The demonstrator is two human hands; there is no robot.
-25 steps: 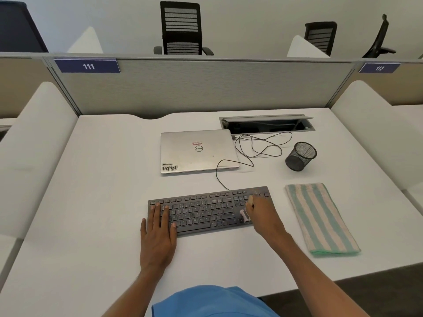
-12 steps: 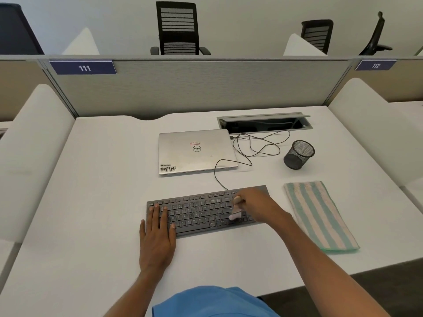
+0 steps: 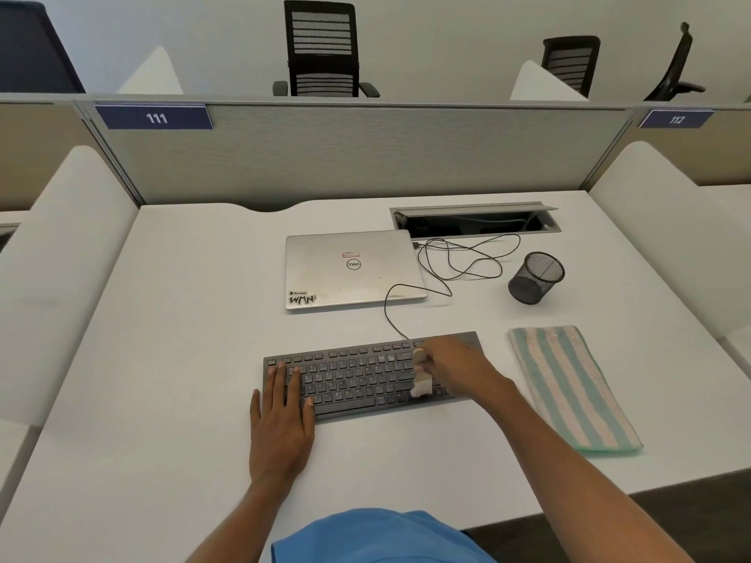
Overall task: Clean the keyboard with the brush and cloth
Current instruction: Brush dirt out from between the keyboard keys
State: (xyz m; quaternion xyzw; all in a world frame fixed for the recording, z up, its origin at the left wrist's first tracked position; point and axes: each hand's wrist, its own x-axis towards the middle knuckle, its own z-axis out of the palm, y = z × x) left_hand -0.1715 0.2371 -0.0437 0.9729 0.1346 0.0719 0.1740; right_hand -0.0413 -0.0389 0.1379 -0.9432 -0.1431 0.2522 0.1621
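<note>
Two hands, left hand [image 3: 280, 424] and right hand [image 3: 455, 369], one keyboard [image 3: 357, 379] under them, one brush [image 3: 420, 381] in the right, one striped cloth [image 3: 569, 388] right of it, and beyond them one laptop [image 3: 353, 270], one mesh cup [image 3: 535, 278], three black chairs [image 3: 321, 50].

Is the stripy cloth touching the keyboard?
Apart. The head view shows a strip of bare white desk between the right end of the keyboard and the left edge of the cloth.

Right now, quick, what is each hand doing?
Left hand: open, fingers flat on the keyboard.
Right hand: closed around the brush.
</note>
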